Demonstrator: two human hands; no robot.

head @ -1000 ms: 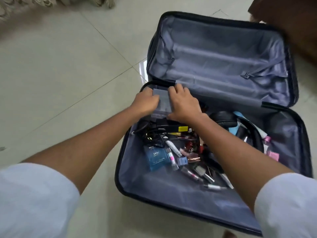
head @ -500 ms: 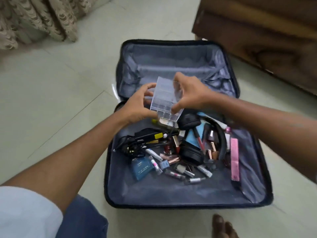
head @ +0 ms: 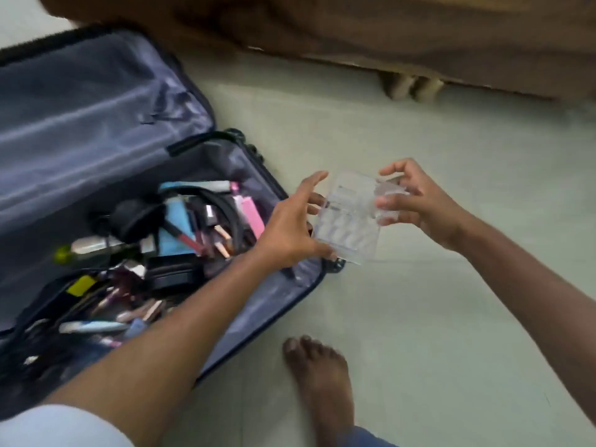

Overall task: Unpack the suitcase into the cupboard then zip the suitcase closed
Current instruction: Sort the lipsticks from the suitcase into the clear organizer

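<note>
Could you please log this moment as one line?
clear plastic compartment organiser off the floor | left hand, right hand hold its sides | open dark suitcase still full

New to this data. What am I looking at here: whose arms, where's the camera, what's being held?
There is no robot. A person wears one wide-angle camera on the head, so you look down along their own arms. The left hand and the right hand together hold a clear plastic organiser with small compartments, just past the right edge of the suitcase and above the floor. The suitcase lies open on the floor, its grey-lined lid folded back. Its lower half is crowded with small things: cosmetic tubes, black headphones, a pink box, a dark bottle. The person's bare foot stands beside it. The brown wooden furniture behind is blurred.
</note>
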